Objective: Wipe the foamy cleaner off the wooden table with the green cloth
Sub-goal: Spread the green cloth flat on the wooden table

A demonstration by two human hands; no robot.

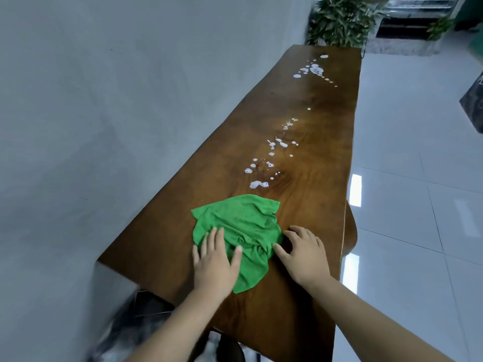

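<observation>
Lying rumpled, green cloth (243, 223) on tbl (316, 118)

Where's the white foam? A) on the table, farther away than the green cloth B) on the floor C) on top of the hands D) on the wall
A: the foam blobs dot the wooden table beyond the green cloth, which the left hand presses flat.

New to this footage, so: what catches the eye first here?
A bright green cloth lies crumpled on the near part of the wooden table, the left hand flat on it and the right hand at its edge. White foam blobs trail beyond it toward the table's far end.
</observation>
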